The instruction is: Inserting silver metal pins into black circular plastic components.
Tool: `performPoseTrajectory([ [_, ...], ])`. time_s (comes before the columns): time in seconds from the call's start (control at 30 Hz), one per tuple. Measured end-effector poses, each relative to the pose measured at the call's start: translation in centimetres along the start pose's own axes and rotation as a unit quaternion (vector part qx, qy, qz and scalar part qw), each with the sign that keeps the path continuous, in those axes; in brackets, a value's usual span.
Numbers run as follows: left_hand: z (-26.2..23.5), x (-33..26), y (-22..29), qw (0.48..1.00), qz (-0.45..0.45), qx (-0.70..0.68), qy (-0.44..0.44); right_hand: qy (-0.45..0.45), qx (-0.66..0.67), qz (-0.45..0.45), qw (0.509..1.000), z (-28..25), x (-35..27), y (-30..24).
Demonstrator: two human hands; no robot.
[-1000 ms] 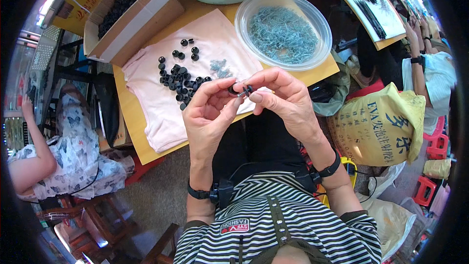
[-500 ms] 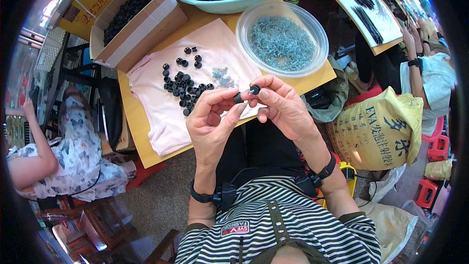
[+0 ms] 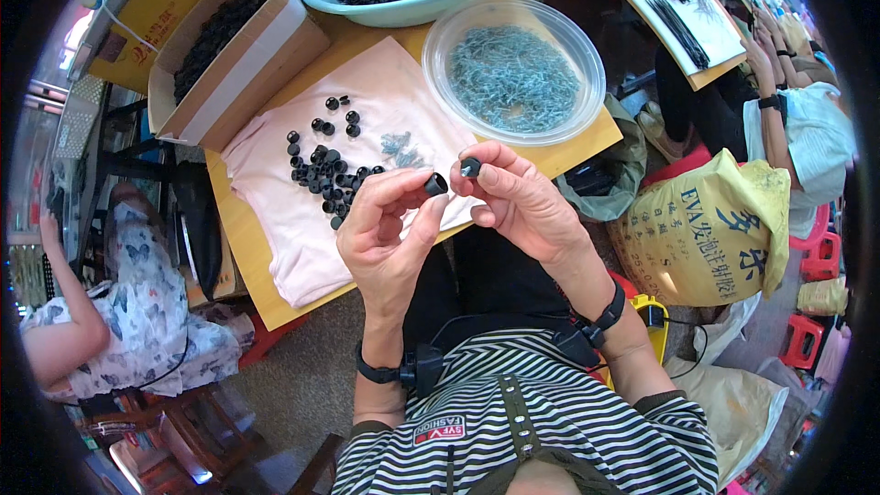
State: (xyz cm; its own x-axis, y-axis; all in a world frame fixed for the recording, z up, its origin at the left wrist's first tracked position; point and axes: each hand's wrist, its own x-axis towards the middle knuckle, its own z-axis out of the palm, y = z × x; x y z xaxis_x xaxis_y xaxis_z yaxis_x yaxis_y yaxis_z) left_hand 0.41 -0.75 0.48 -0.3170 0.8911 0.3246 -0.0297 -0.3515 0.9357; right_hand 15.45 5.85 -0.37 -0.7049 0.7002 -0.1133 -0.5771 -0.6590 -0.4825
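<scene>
My left hand (image 3: 390, 225) pinches a small black round cap (image 3: 435, 184) between thumb and forefinger, its hollow end tilted toward the right. Close beside it, my right hand (image 3: 524, 202) grips another small black round piece (image 3: 471, 168) with a pale spot at its middle. The two pieces are a little apart, both above the table's front edge. Beyond my left hand, several loose black caps (image 3: 323, 174) are heaped on a pale pink cloth (image 3: 302, 261). A little pile of greyish-blue screws (image 3: 400, 148) lies on the cloth beside them.
A cardboard box (image 3: 243, 69) of black pieces, a light blue basin (image 3: 403, 11) and a clear tub (image 3: 587, 101) of metal screws stand along the table's back. A yellow sack (image 3: 706, 229) is at the right. Other people sit at both sides, one in a patterned dress (image 3: 147, 293).
My hands have moved apart, so a gap shows between the two black pieces. The cap in my left hand has turned to show its hollow end. The whole view has shifted slightly.
</scene>
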Motion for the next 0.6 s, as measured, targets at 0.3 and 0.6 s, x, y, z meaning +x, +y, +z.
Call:
performPoseTrajectory([
  [0.3, 0.4, 0.1, 0.8, 0.990, -0.041, -0.134, 0.002, 0.025, -0.052, -0.020, 0.998, 0.6, -0.4, -0.6],
  [0.6, 0.4, 0.1, 0.3, 0.980, -0.071, -0.183, 0.028, 0.042, -0.340, -0.164, 0.925, 3.0, -0.8, -1.2],
])
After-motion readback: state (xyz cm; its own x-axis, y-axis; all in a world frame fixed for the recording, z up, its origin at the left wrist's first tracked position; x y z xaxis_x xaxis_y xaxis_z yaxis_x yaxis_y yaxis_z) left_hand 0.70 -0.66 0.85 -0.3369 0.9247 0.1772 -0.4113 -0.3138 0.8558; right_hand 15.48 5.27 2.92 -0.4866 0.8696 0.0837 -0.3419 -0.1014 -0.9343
